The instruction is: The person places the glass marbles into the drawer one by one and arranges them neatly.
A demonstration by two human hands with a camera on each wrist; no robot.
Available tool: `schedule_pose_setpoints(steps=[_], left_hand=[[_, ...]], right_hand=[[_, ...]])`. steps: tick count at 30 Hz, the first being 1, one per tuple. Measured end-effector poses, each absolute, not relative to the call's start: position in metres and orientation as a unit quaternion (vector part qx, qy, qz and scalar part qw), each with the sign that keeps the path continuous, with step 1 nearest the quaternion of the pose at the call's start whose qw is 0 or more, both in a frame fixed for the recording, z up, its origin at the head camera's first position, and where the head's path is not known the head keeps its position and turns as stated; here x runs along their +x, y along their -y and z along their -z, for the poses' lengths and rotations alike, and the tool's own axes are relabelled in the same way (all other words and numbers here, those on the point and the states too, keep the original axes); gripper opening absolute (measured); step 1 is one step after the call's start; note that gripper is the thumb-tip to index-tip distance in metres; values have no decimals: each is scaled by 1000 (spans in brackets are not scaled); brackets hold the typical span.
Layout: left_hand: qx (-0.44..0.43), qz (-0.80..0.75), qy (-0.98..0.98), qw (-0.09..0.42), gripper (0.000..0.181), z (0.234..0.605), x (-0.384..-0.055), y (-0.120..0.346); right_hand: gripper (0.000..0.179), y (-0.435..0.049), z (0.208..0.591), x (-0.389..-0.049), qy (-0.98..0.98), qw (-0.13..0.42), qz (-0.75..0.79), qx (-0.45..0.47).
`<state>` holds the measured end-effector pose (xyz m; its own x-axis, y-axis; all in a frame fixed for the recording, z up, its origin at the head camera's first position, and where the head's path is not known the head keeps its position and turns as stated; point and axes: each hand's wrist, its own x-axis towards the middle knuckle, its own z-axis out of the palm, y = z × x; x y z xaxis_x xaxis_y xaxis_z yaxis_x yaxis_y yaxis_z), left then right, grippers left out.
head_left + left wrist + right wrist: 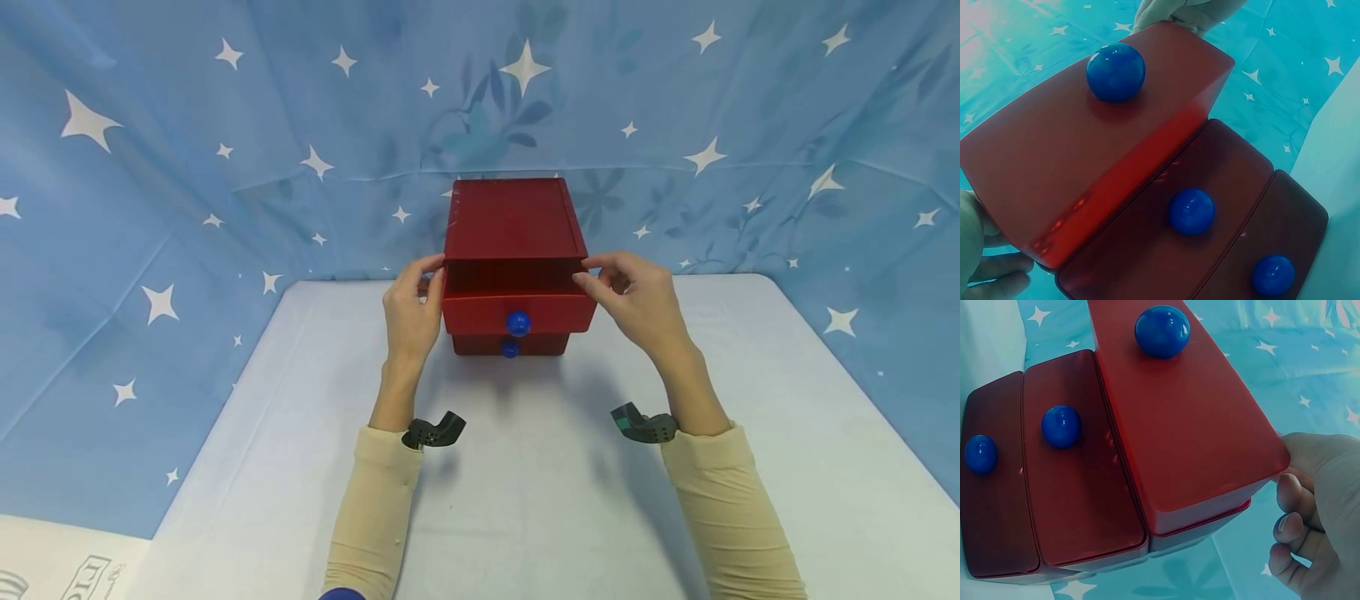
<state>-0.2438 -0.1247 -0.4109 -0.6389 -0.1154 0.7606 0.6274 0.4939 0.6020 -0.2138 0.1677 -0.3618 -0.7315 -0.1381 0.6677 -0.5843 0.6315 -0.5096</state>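
A white table [510, 500] stands before a blue, star-patterned cloth [337, 108] that rises along its far edge and both sides; at the near left corner shows a pale printed sheet [60, 558] (its lettering only partly in view). The red cabinet [513, 217] sits at the table's far middle, its top drawer [480, 312] pulled out toward the near side and overhanging the fronts below.

The left hand [412, 312] is at the drawer's left side: thumb along the outer wall, index finger by the cabinet's near left corner, the two a little apart, the other fingers loosely bent. The right hand [641, 300] is at the opposite side, its thumb tip over the drawer's right rim and its index finger just beyond, at the cabinet's corner; its remaining fingers curl beneath. Whether either hand truly pinches the wall or only touches it, I cannot tell.

Counted up: one cabinet, three drawers (only the top one out) and three round blue knobs [1116, 72], one per drawer; two hands, two beige sleeves [378, 508], and two dark wrist cameras [435, 430].
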Motion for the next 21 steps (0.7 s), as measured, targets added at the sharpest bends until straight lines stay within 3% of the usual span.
schedule_pose_setpoints(steps=[21], left_hand=[[-163, 470, 776, 387, 24, 409, -243, 124]], right_hand=[[19, -170, 368, -213, 828, 358, -372, 220]])
